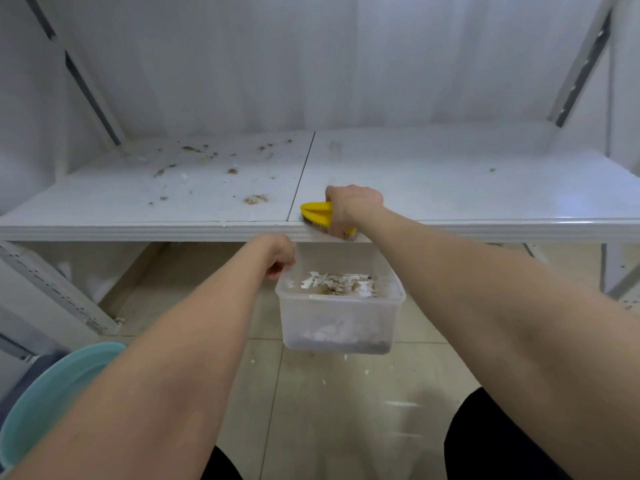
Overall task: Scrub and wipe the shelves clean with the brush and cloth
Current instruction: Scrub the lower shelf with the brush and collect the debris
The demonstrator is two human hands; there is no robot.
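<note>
At the lower left I see a teal basin (52, 393). My left forearm cuts off part of it, and I cannot tell what is in it. Right of it, near the centre, a clear tub (341, 320) hangs in the air just under the front lip of the shelf (138, 227). It holds white flakes mixed with brown crumbs, heaped along its far side and across its bottom.

My left hand (278, 256) has its fingers curled over the tub's left far corner and grips the rim, with the arm stretched forward. My right hand (353, 206) reaches over the shelf edge with its fingers closed round the yellow brush (317, 213). The brush lies on the shelf's front edge, just right of the seam (302, 178) between the two panels and directly above the tub. Its bristles touch the surface, and the hand covers its rear half.

The left panel carries brown dirt patches (256, 199) and white scraps, scattered from back to front. The right panel shows only a small speck (492, 170). On the tiled floor (346, 410) below the tub lie a few white flakes. Slotted metal uprights (581, 67) stand at both sides of the shelf.
</note>
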